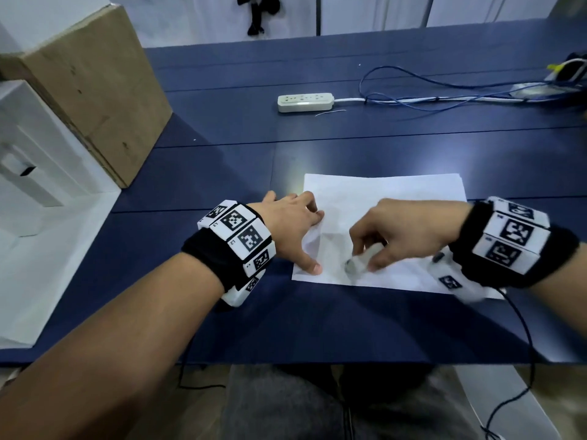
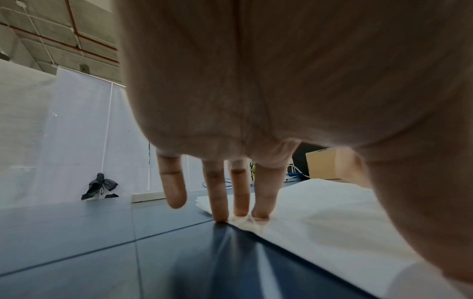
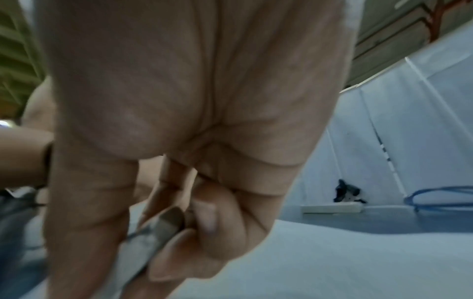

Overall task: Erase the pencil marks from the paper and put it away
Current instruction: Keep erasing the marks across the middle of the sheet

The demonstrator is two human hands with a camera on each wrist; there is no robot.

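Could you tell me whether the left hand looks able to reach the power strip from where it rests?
Probably yes: the left hand presses the paper, and only bare table lies before the power strip.

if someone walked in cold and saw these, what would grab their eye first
Probably the white paper on the dark blue table, near its front edge. The right hand pinches a whitish eraser against the sheet, while the left hand presses the paper's left edge with spread fingers. A big cardboard box stands at far left.
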